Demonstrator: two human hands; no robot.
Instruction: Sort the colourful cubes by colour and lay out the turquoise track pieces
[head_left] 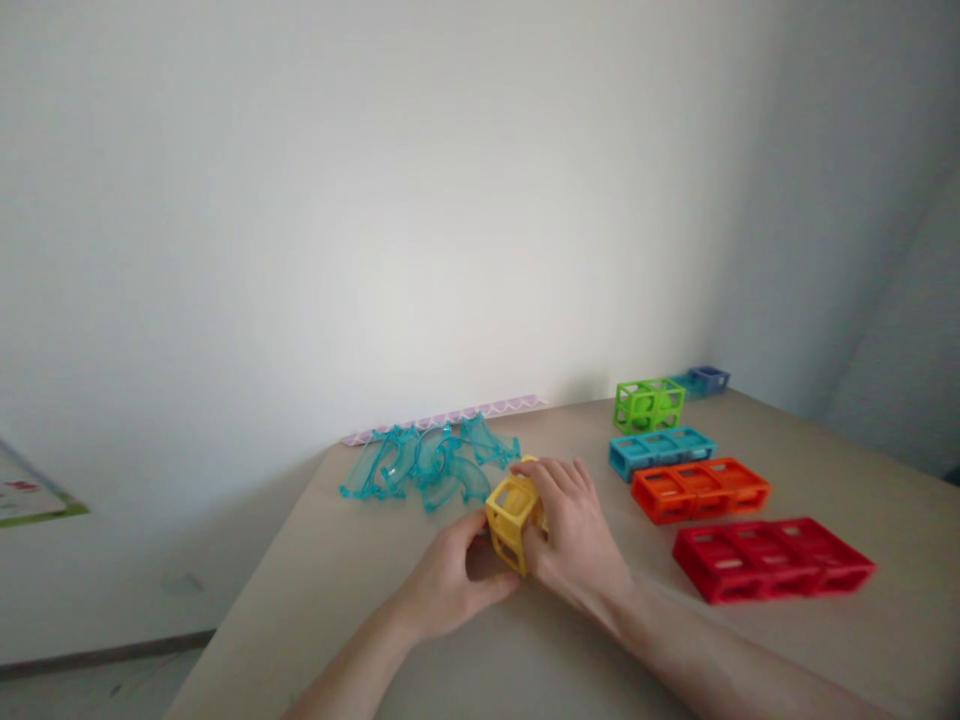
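Nearest us, low centre of frame, both hands worked one yellow cube frame resting on the worktop. Our left hand was curled closed against its near-left side, thumb at the lower corner; our right hand wrapped over the top and right face, fingers gripping it. We judged that two-sided hold was there to steady the piece, since an open lattice would slip w/ one hand only.

Right of centre, flat blocks lay in a staggered diagonal going back: 1 red block nearest, then 1 orange block, then 1 blue block. Sorted by colour and kept apart from the hands, prob. so each stayed easy to pick.

Just beyond the hands, centre frame, sat a heap of clear teal curved pieces, overlapping; approx. six, exact count unclear.

Farther back right stood 1 green cube frame, then 1 dark-blue block at the far edge. A pale patterned strip ran along the wall.
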